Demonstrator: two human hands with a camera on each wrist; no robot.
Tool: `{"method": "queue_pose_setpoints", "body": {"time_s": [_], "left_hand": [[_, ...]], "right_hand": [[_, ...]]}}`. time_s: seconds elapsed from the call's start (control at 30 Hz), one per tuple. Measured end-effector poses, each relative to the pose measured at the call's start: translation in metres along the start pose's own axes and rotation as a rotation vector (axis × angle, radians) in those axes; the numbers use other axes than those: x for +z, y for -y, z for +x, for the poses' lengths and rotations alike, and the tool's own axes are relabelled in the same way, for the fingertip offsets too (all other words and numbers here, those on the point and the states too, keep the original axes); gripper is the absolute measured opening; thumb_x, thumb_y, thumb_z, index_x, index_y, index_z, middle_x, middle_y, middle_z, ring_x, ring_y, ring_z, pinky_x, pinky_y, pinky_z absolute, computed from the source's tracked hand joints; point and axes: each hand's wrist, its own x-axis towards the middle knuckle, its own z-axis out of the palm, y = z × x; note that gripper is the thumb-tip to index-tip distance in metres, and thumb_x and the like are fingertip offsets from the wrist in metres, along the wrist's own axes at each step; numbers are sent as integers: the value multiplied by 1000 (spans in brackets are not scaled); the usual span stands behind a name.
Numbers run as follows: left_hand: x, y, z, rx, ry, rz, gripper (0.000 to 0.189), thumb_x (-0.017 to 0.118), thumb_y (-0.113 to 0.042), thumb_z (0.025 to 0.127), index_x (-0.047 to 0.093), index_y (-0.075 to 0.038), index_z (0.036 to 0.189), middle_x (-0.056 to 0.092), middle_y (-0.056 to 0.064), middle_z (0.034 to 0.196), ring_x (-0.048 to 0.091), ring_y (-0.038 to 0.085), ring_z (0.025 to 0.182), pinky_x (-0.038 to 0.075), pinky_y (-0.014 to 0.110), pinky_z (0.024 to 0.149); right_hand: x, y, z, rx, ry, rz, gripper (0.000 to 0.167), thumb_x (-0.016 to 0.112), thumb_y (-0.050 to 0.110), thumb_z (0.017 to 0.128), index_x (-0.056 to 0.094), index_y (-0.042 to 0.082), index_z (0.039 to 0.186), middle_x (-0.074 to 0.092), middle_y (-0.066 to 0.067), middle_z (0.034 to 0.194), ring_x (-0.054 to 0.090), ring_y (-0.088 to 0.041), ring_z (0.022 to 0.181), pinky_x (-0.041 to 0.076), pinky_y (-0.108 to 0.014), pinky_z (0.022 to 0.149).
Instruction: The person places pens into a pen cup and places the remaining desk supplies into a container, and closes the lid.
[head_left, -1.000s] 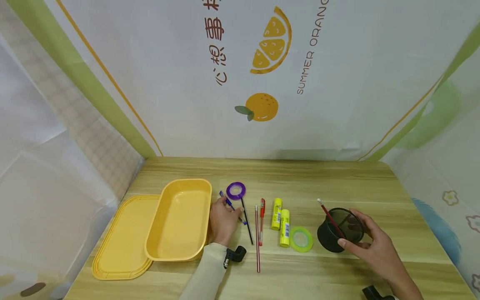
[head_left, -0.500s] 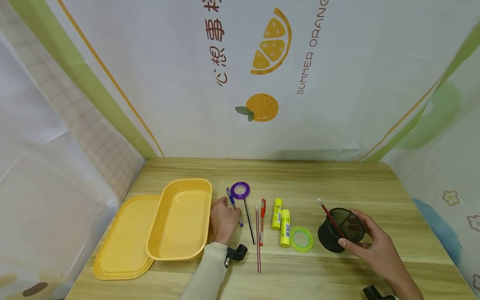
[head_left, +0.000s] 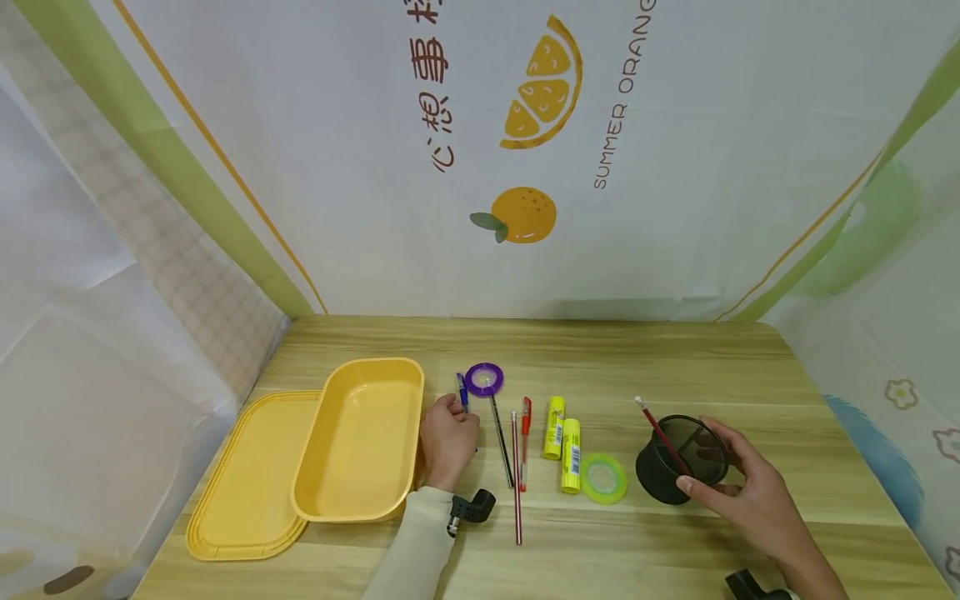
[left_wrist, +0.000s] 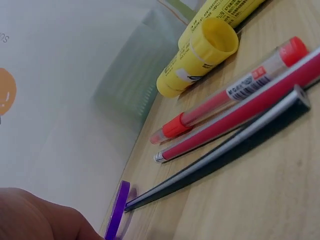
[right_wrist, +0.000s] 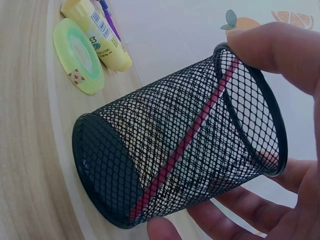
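Observation:
My left hand (head_left: 450, 439) is beside the yellow bin's right wall, fingers curled round the middle of a blue pen (head_left: 462, 393). Its capped end sticks out beyond the fingers; the grip itself is hidden under the hand. Just right of it lie a purple tape roll (head_left: 470, 383) and a black pencil (head_left: 501, 442) whose far end overlaps the roll. On the right, my right hand (head_left: 750, 492) holds a black mesh pen holder (right_wrist: 165, 135) tilted, thumb at the rim and fingers along the far side. A red pencil (head_left: 651, 419) leans inside the holder.
A yellow bin (head_left: 356, 508) overlaps its yellow lid (head_left: 240, 475) at the left. Mid-table lie a dark red pencil (head_left: 517, 500), a red pen (head_left: 525, 425), two yellow glue sticks (head_left: 571, 458) and a green tape roll (head_left: 618, 482). A printed white cloth (head_left: 675, 208) hangs behind.
The blue pen has swung from slanted to nearly straight up-and-down under my left fingers, which have drawn in round it. The purple tape roll and black pencil shifted slightly right. My right hand stays put.

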Motion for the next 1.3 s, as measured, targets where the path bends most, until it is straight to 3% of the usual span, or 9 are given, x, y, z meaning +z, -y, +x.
{"method": "queue_pose_setpoints", "body": {"time_s": [0.37,0.63,0.83,1.0,1.2,1.3], "left_hand": [[-2,-1,-3,-48,37,-139,50,66,-2,90,62,10,138,74,21,120,74,36,112,61,46,96],[-2,-3,-5,-89,81,-297,50,63,4,92,59,12,141,68,29,127,68,40,120,61,44,98],[-4,-8,-8,-91,111,-405,51,59,8,91,57,11,142,66,31,126,69,32,106,61,26,76],[-6,-12,-12,-75,141,-446,51,60,8,91,59,7,142,69,31,125,71,24,89,56,22,64],[-8,-22,-17,-57,207,-514,53,61,7,91,58,4,144,70,31,125,74,35,94,62,28,69],[-8,-25,-19,-51,227,-550,55,63,7,89,58,3,144,69,31,125,74,31,92,65,34,74]], "right_hand": [[0,-2,0,12,0,-13,88,83,28,95,32,23,167,53,-10,149,52,11,111,62,-22,77],[-1,-3,0,1,1,-5,88,82,27,95,32,18,166,53,-11,148,52,11,111,62,-23,76],[-1,-4,0,8,12,9,87,81,27,96,32,17,166,53,-11,148,52,11,112,62,-24,77],[-1,-4,0,8,15,10,87,81,28,96,31,17,167,53,-11,149,52,10,112,63,-25,77],[-1,-3,1,1,6,6,87,82,27,95,32,20,166,54,-10,148,53,12,112,62,-24,77],[0,-3,1,6,6,2,88,82,28,95,32,21,166,54,-10,148,52,13,112,62,-23,77]]}}
